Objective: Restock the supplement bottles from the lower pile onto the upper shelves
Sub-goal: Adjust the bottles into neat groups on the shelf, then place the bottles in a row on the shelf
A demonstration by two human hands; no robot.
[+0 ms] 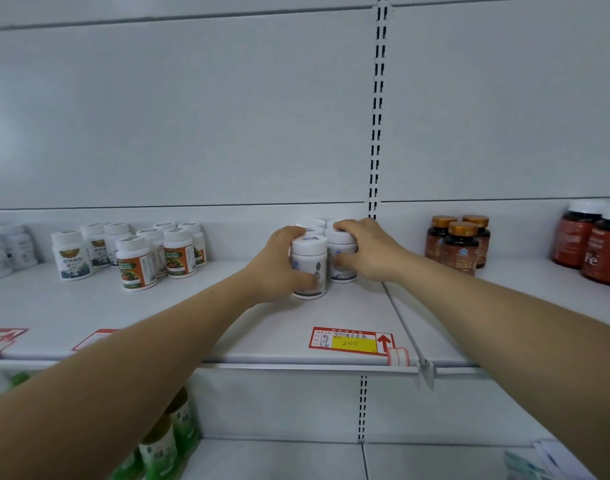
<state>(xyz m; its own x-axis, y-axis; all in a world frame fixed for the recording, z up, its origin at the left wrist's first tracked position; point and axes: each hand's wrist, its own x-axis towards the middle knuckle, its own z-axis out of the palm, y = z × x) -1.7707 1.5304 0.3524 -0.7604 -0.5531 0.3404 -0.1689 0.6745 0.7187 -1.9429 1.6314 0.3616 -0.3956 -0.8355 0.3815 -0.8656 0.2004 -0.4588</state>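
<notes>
On the upper shelf (255, 334) stands a small cluster of white supplement bottles with white caps. My left hand (279, 261) grips the front-left white bottle (310, 261), fingers over its cap side and thumb across its label. My right hand (369, 251) grips the white bottle beside it (341, 258), fingers curled over the cap and thumb on the label. Both bottles stand upright on the shelf. Behind them a few more white caps (315, 224) show, mostly hidden by my hands.
Several white bottles with orange-green labels (137, 261) stand at the left. Dark amber bottles with gold caps (459, 244) and red bottles (590, 240) stand at the right. A red-yellow price tag (352, 341) lies on the shelf front. Green bottles (165, 441) sit on the lower shelf.
</notes>
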